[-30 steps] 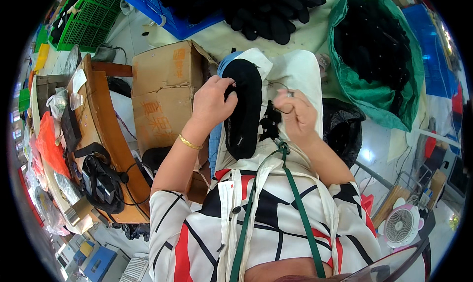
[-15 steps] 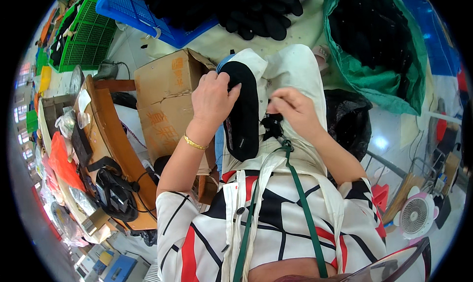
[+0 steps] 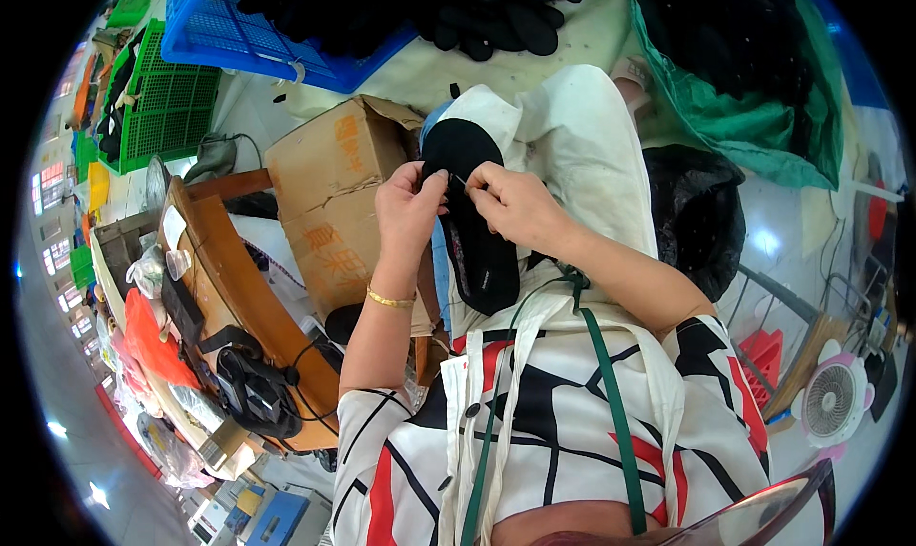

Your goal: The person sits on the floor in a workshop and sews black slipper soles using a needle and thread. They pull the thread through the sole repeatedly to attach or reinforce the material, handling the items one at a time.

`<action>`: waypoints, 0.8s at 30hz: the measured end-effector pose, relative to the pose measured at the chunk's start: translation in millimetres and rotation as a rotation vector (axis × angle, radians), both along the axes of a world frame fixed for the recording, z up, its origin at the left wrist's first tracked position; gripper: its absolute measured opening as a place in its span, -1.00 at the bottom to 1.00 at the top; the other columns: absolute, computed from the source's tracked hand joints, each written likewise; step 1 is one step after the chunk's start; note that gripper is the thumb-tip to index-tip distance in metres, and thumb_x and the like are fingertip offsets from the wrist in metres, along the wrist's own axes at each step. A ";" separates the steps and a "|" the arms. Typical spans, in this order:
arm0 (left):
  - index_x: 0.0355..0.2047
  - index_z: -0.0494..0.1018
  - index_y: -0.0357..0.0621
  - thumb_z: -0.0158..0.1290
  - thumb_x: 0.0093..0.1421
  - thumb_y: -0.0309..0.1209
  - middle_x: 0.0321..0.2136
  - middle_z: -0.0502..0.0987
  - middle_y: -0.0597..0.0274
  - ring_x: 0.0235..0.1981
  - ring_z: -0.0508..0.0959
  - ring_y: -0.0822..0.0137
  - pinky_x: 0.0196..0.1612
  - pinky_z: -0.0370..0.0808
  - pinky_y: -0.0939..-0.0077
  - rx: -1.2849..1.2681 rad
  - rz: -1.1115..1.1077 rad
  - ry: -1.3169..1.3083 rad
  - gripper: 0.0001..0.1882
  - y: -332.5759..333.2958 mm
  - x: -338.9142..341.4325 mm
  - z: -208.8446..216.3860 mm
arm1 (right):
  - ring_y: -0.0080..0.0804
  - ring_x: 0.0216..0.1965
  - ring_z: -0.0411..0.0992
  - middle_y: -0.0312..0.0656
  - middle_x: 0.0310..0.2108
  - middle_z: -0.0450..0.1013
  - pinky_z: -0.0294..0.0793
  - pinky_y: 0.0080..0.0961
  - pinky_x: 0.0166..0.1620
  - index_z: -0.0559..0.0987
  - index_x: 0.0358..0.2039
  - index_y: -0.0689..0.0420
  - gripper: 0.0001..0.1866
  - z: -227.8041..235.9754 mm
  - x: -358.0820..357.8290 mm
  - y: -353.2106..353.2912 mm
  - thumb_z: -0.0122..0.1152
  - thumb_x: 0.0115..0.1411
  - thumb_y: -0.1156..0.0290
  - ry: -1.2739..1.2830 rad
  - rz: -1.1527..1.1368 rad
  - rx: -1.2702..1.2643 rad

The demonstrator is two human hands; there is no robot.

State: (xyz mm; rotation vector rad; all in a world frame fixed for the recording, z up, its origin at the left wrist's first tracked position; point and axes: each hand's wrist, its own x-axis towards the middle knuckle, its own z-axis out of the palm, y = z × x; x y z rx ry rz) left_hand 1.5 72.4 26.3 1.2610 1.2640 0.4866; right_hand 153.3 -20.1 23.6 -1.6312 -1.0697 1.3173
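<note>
A black fabric slipper (image 3: pixel 482 264) lies lengthwise over my lap, its toe away from me and its opening on the left side. My left hand (image 3: pixel 405 202) grips the slipper's left edge near the toe, thumb and fingers pinched together. Close beside it, my right hand (image 3: pixel 510 202) is closed in a pinch over the slipper's upper part. A thin pale sliver shows at those right fingertips, too small to name. White cloth (image 3: pixel 592 164) covers my legs under the slipper.
Ahead, a blue crate (image 3: pixel 277 54) stands beside a heap of black slippers (image 3: pixel 506 21). A green sack (image 3: pixel 763 131) of black items is at far right, with a black plastic bag (image 3: pixel 697 212) nearer. Left are a cardboard box (image 3: pixel 334 183) and a wooden table (image 3: pixel 239 298).
My right hand has moved left from the small black bundle at my lap onto the slipper, meeting my left hand. The left hand has shifted slightly nearer me along the slipper's edge.
</note>
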 end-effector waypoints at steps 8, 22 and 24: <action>-0.36 0.53 -0.24 0.16 0.17 -0.44 -0.55 0.51 0.37 -0.58 0.46 0.59 -0.52 0.45 0.70 -0.006 0.019 -0.008 -0.88 -0.8 1.8 1.5 | 0.11 -0.36 0.49 0.07 -0.45 0.53 0.44 -0.06 -0.29 0.49 -0.29 0.19 -0.83 -12.5 -3.1 0.8 0.04 0.19 0.37 -0.180 0.015 0.133; -0.55 0.47 -0.20 0.13 0.08 -0.41 -0.65 0.45 0.33 -0.69 0.41 0.52 -0.62 0.41 0.63 -0.224 0.079 0.019 -0.85 11.4 6.3 4.7 | -0.08 -0.61 0.51 -0.05 -0.64 0.49 0.43 -0.17 -0.59 0.31 -0.32 0.20 -0.86 -17.9 -23.6 -0.9 0.04 0.14 0.49 -0.774 0.173 0.233; -0.56 0.46 -0.18 0.14 0.07 -0.40 -0.65 0.44 0.34 -0.69 0.38 0.52 -0.63 0.37 0.63 -0.255 0.048 0.030 -0.85 15.1 5.7 2.9 | -0.14 -0.62 0.53 -0.08 -0.66 0.48 0.45 -0.23 -0.60 0.30 -0.34 0.20 -0.85 -20.4 -25.7 -0.6 0.05 0.08 0.53 -0.810 0.146 0.290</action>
